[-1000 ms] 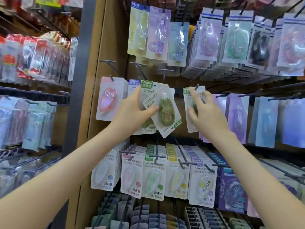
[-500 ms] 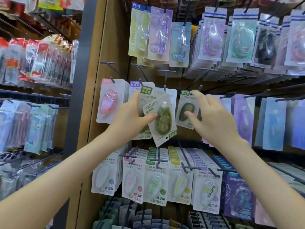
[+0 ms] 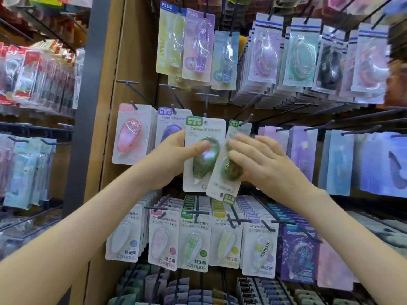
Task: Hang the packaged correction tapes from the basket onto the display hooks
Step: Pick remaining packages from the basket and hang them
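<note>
Wooden display wall (image 3: 136, 62) fills the frame, set with rows of black hooks (image 3: 127, 82), most of them loaded with carded correction tapes. Basket: not in view.

Left hand (image 3: 174, 155), at frame centre, grips an upright green pack (image 3: 204, 133), thumb across the blister and fingers behind the card. Its hang hole sits just under the tip of a centre hook (image 3: 205, 106); whether it is threaded cannot be told.

Right hand (image 3: 271, 164), just right of centre, lays its fingers (image 3: 244, 142) nearly straight over an inverted green pack (image 3: 222, 186). That pack's header and hole point down, and the card is tilted and overlaps the upright one. Whether the thumb has closed beneath it cannot be told. A matching hung green pack (image 3: 239, 128) sits on the hook directly behind.

Assessment: the step in hand appears to be taking the inverted pack for hanging.

Recommended:
- Secure it by the card edges, not the blister.
- Turn it header-up, clear of the other card.
- Square the hole to the hook tip, then slide it back against the hung pack, label outward.
- Hold the left hand's pack steady and out of the path.

Risk: the cards snagging on each other, or the hung pack being knocked off.
</note>
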A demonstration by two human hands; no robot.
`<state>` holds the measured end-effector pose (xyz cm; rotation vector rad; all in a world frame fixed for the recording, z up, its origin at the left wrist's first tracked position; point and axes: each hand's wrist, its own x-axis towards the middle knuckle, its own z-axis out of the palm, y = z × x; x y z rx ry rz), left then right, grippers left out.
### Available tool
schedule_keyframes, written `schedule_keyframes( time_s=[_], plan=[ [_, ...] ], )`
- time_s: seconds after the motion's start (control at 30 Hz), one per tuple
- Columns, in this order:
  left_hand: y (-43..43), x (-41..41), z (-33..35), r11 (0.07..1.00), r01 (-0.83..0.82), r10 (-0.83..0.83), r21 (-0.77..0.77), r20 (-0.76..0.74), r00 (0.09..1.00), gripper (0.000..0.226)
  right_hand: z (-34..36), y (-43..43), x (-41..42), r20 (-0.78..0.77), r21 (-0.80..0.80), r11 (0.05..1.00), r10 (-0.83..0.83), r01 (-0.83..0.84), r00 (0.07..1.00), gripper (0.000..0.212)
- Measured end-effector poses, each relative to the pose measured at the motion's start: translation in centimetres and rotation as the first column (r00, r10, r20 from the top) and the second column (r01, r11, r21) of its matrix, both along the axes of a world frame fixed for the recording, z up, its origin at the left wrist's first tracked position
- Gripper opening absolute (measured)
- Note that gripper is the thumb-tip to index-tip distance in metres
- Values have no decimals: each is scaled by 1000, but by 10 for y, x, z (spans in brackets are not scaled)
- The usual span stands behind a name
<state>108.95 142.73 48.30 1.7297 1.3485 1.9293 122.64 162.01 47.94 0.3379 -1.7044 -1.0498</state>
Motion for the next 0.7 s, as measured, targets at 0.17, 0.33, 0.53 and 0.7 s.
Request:
schedule_keyframes(
  time_s=[0.17, 0.33, 0.53, 0.7],
  plan=[
    [2, -5, 1, 988, -93, 85, 120, 64, 994, 21, 7, 10, 9, -119, -522, 829, 161, -200, 980, 51],
    [3, -7, 0, 962, -203, 188, 182, 93, 978, 22, 16, -2, 12, -291, -723, 640, 59, -259, 955, 47],
    [6, -10, -1, 948, -253, 242, 194, 78, 967, 24, 23, -10, 0, -202, -792, 604, -124, -87, 971, 59],
    [9, -14, -6, 952, -241, 236, 191, 51, 971, 28, 19, -11, -3, -213, -845, 525, -157, -102, 964, 68]
  ],
)
